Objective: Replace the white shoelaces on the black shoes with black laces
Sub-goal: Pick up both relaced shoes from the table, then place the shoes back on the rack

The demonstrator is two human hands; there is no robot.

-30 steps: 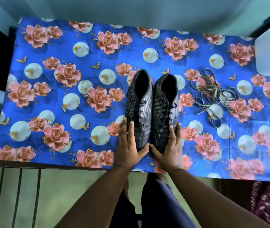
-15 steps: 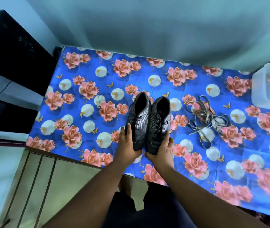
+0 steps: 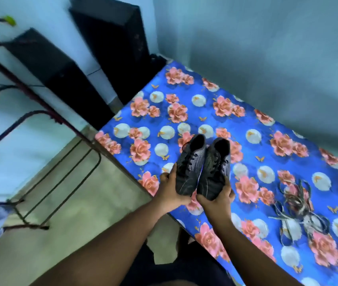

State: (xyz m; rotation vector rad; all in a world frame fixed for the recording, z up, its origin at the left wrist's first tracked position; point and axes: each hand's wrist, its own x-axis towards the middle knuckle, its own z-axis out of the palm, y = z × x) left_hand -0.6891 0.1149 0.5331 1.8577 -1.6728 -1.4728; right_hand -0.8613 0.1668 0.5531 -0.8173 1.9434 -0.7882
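Observation:
Two black shoes with black laces are held side by side above the near edge of the table. My left hand [image 3: 171,189] grips the toe of the left shoe [image 3: 189,167]. My right hand [image 3: 215,200] grips the toe of the right shoe [image 3: 215,168]. Both heels point away from me. A loose tangle of pale laces [image 3: 299,205] lies on the cloth to the right of the shoes.
The table carries a blue cloth with pink roses [image 3: 246,112] and runs diagonally along a pale wall. Two black speaker boxes [image 3: 110,46] stand beyond its left end. A dark metal frame [image 3: 56,172] stands on the tiled floor at left.
Both hands have closed around the shoe toes and lifted the pair off the cloth toward me. The view has swung left, showing the speakers and the floor.

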